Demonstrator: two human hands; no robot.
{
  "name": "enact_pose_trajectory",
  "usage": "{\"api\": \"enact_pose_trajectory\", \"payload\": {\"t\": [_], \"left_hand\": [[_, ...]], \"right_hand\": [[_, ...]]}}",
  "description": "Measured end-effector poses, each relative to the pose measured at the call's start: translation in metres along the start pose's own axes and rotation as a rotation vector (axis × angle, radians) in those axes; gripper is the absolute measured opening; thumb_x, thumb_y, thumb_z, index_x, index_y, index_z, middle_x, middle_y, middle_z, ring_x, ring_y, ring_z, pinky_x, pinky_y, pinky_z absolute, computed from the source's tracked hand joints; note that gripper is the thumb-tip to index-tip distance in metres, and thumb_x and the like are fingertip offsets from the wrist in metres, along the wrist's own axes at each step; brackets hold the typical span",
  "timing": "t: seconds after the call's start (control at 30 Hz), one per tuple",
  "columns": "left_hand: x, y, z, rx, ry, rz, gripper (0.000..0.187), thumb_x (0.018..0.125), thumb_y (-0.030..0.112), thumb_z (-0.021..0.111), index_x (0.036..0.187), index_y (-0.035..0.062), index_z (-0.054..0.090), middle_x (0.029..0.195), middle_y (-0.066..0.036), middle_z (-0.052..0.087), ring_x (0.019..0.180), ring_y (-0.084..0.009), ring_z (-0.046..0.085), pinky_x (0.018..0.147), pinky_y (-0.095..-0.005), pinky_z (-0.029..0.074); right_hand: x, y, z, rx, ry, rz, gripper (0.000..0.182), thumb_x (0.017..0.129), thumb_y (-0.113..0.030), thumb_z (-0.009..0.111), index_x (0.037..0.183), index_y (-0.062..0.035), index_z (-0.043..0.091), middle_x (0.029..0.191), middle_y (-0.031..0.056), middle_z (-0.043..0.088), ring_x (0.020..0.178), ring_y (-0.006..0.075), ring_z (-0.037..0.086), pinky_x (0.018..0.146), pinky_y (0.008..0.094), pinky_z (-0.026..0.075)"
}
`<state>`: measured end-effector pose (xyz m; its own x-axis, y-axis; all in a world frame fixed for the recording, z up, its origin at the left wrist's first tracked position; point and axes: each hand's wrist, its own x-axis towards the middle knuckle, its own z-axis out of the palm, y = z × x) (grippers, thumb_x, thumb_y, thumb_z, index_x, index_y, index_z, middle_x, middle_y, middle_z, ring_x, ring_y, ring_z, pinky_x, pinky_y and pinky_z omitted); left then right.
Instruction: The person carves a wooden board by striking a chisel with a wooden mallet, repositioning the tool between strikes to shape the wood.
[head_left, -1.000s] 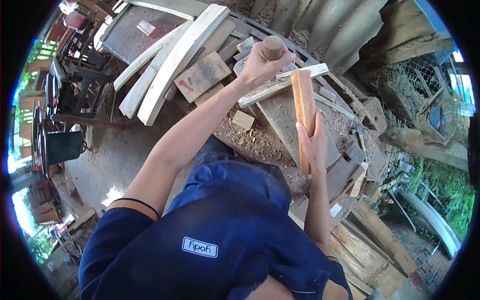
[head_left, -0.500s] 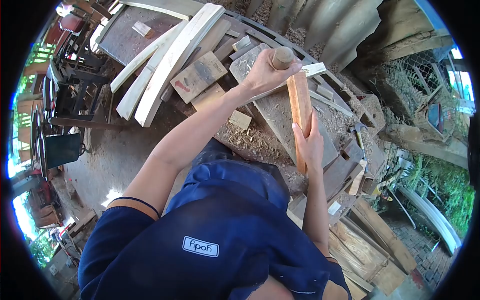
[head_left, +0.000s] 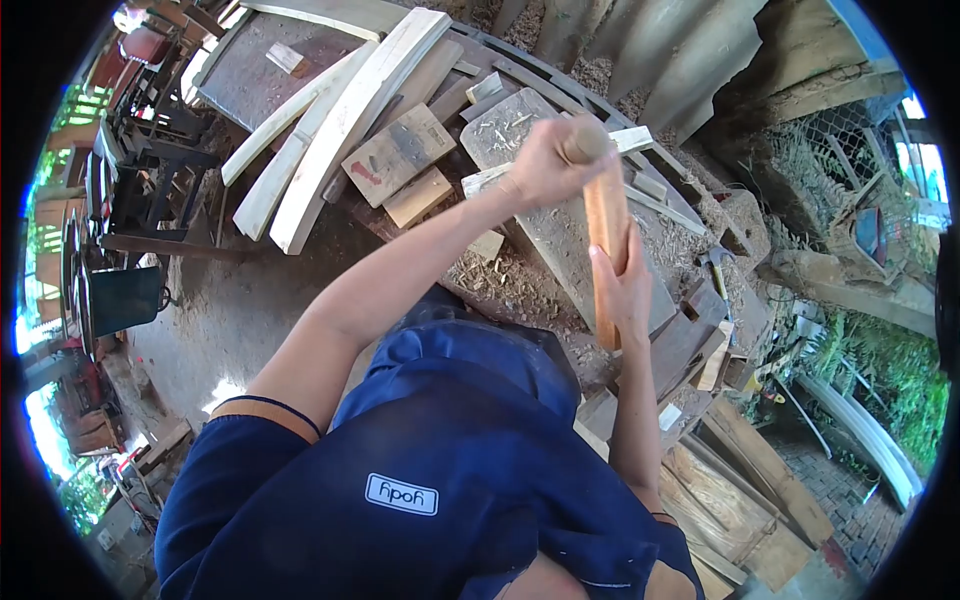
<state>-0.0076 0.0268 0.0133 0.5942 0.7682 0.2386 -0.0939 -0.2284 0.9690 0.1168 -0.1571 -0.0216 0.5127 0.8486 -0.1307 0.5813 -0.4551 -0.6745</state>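
Note:
My left hand [head_left: 555,165] is closed around a thick round-ended wooden handle [head_left: 585,143], slightly blurred, its flat end facing up. Whatever lies below the fist is hidden. The handle overlaps the top of an orange-brown wooden bar [head_left: 604,215]. Lower on that bar, my right hand [head_left: 625,280] wraps it, thumb on the near face. The bar stands over a wide board [head_left: 555,235] on the workbench. Close to my left wrist lies a shavings-covered block [head_left: 515,125].
Long pale curved timbers [head_left: 360,130] lie stacked at the left of the bench, beside a red-marked wooden block [head_left: 398,155]. Wood shavings [head_left: 500,285] litter the near edge. A hammer [head_left: 717,262] rests at the right. Planks [head_left: 725,510] lie lower right.
My left hand and the wooden handle have moved right and slightly down, blurring. The bar's top has shifted a little to the right. My right hand keeps its hold.

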Motion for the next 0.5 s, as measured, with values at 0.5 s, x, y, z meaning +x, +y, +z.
{"api": "enact_pose_trajectory", "payload": {"t": [0.5], "left_hand": [[-0.028, -0.011, 0.026, 0.172, -0.044, 0.273, 0.023, 0.062, 0.009, 0.069, 0.081, 0.0076, 0.057, 0.075, -0.013, 0.062, 0.075, -0.038, 0.061, 0.065, -0.0447, 0.048]], "right_hand": [[-0.059, -0.051, -0.064, 0.278, 0.326, -0.381, 0.076, 0.077, -0.012, 0.071, 0.142, 0.0074, 0.036, 0.132, 0.0286, 0.053, 0.119, 0.0396, 0.056, 0.105, 0.0452, 0.039]]}}
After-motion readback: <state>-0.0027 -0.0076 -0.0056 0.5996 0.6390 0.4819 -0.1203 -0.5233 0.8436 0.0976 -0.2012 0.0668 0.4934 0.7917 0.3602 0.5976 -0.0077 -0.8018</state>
